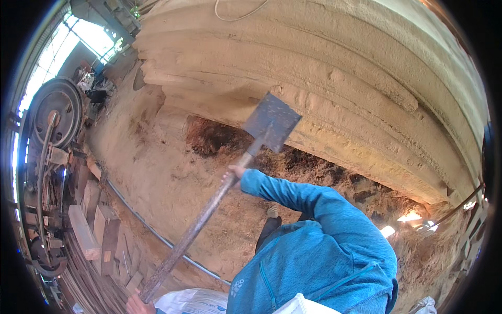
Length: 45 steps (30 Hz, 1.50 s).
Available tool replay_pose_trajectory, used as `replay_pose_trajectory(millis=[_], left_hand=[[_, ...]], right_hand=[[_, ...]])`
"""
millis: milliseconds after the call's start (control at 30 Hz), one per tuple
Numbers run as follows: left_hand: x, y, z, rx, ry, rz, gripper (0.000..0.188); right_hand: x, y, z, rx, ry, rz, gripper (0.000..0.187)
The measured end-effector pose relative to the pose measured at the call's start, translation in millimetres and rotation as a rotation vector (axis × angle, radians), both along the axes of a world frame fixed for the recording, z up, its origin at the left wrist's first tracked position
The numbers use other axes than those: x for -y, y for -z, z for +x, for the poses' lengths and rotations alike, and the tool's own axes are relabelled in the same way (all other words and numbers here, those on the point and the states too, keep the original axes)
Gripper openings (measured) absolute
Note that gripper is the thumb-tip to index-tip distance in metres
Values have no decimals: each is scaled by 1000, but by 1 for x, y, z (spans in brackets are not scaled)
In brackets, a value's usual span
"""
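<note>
My right hand (pixel 238 175), at the end of a blue sleeve, is wrapped round the wooden shaft of a flat square-bladed shovel (pixel 201 219), not far below its blade. At the lower left edge my left hand (pixel 139 304) grips the other end of the shaft, and the picture's edge cuts part of it off. The dark blade (pixel 272 121) is raised at the upper end and shows in front of a large tan layered heap (pixel 334 99). A dark, crumbly hollow (pixel 214 137) runs along the heap's foot, beyond my right hand.
Wooden beams (pixel 83 233) and planks lie at the left, beside a big metal wheel machine (pixel 55 115). A grey pipe (pixel 138 215) crosses the brown ground. White sacks (pixel 191 302) lie at the lower edge. My shoe (pixel 272 211) stands near the hollow.
</note>
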<state>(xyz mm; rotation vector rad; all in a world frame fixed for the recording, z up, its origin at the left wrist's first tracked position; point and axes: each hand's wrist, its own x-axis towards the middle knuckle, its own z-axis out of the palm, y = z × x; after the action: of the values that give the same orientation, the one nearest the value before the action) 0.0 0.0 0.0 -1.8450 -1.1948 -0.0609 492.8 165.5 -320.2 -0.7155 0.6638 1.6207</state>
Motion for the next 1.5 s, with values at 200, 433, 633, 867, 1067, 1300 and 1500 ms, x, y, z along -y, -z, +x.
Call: replay_pose_trajectory(millis=[200,433,633,867,1067,1300,1500], left_hand=[[-20,-6,86,22,-60,-34,18],[-51,0,128,49,-144,-74,24],[-70,0,130,40,-118,-172,23],[-72,6,149,40,-67,-151,32],[-56,1,152,1,70,-40,13],[-41,17,172,-8,177,1,21],[-18,18,191,-7,238,-19,23]], right_hand=[[-90,46,25,79,-80,-30,9],[-91,66,50,209,23,19,7],[-68,63,63,205,66,36,3],[-34,30,97,197,270,-93,5],[-1,24,103,177,339,-102,6],[78,23,124,196,442,-144,6],[133,16,143,148,491,-124,9]])
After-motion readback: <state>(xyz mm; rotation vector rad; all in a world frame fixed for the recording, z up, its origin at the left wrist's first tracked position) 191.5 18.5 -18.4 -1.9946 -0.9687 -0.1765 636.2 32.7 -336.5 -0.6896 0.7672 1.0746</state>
